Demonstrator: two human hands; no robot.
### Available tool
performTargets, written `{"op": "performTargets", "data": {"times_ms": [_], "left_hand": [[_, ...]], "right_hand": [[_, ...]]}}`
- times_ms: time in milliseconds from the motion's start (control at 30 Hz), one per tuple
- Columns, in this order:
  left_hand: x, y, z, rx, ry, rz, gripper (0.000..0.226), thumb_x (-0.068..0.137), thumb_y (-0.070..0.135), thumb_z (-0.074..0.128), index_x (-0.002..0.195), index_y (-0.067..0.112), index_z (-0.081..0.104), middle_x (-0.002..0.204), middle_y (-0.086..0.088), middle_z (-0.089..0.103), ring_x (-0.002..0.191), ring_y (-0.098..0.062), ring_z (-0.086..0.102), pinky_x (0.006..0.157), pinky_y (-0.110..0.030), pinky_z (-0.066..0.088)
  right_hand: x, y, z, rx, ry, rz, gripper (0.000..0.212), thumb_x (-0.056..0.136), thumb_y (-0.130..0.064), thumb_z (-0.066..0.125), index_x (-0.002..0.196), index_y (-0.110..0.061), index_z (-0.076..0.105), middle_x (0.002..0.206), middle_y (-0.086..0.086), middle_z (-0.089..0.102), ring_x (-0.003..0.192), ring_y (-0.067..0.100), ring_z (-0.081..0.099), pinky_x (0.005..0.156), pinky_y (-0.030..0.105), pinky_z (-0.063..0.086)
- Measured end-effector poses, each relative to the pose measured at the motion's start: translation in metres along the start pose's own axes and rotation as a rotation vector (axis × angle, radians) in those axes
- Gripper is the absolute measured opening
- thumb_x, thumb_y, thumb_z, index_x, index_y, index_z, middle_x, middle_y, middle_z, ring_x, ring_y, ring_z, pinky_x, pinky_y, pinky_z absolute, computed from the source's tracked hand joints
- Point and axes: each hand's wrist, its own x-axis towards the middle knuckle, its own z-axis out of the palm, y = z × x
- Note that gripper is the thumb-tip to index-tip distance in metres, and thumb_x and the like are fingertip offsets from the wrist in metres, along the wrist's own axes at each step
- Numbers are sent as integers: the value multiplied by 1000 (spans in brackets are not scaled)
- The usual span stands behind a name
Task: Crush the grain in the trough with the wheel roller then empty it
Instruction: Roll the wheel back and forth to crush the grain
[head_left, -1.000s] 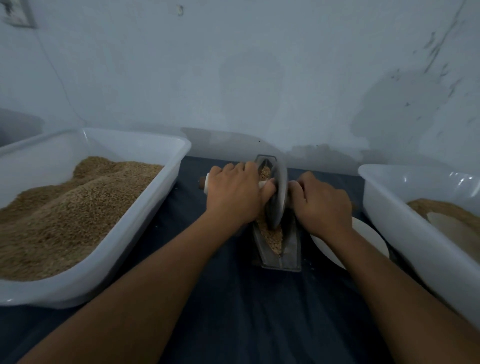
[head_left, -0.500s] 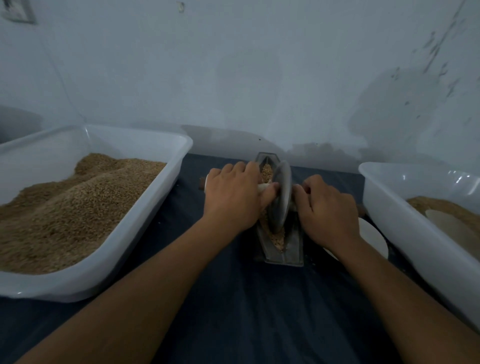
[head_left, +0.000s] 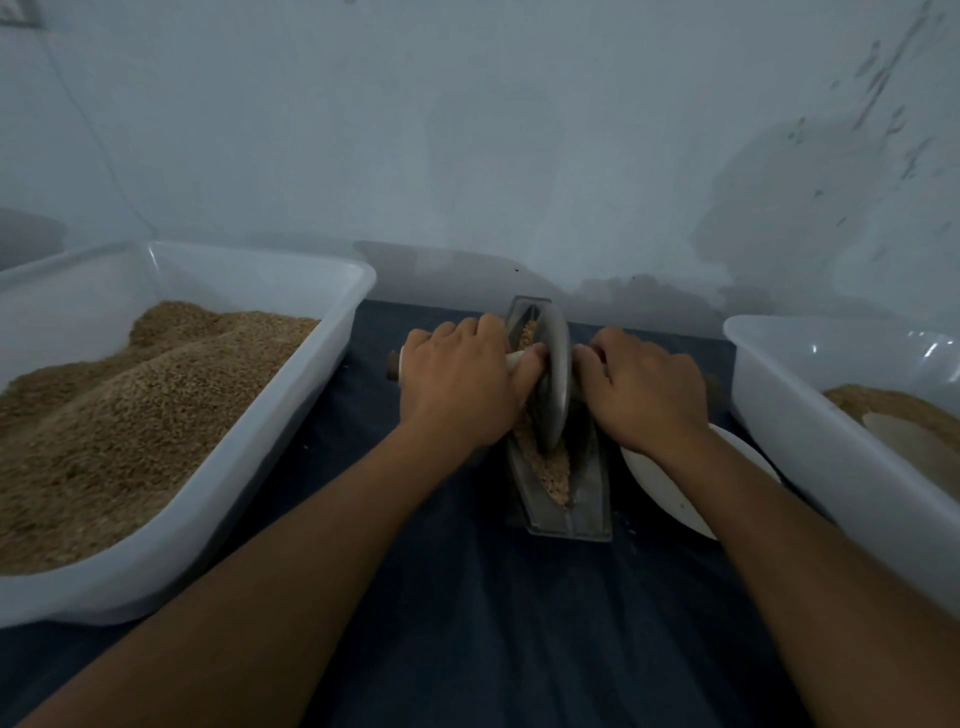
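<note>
Grain (head_left: 545, 462) is still being crushed: the wheel (head_left: 553, 379) has rolled far again (both hands, left (head_left: 457, 384) and right (head_left: 649, 389), grip its axle), so emptying the trough (head_left: 587, 499) waits.

Hidden handles, cropped tubs, a half-covered plate

The left hand (head_left: 457, 384) and right hand (head_left: 647, 389) cover nearly all of the wheel roller's (head_left: 553, 379) cross handle, and the wheel hides the middle of the grain (head_left: 553, 470) in the trough (head_left: 569, 512). The left tub (head_left: 218, 499) and right tub (head_left: 810, 415) run off the edges, and the right forearm crosses the white plate (head_left: 660, 483).
</note>
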Motion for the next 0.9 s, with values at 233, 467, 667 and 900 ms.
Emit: {"op": "performTargets", "data": {"times_ms": [233,467,667,900], "left_hand": [[16,-1,9,32,-11,6,54,95,66,21,88,22,52,91,-1,65,85,-25,60,78,-42,39],[32,-2,19,78,32,20,54,93,65,18,82,22,49,83,-4,67,74,-28,60,68,-39,31],[45,0,22,62,44,-23,56,89,64,17,69,21,47,59,2,48,51,-20,42,58,-34,29],[61,0,27,64,16,-43,55,90,60,19,58,22,43,53,2,41,47,-19,37,53,-32,27]], "right_hand": [[18,3,7,-8,-100,56,43,95,-56,19,70,-27,38,64,-10,43,56,5,34,65,37,27],[36,6,11,-59,-180,82,43,96,-55,19,74,-24,41,65,-8,40,60,18,37,54,33,22],[43,9,11,-23,-223,119,47,89,-60,15,77,-26,45,73,-3,43,73,24,43,61,35,29],[61,15,18,-15,-280,107,54,86,-58,12,81,-26,55,86,2,56,74,23,46,61,34,31]]}}
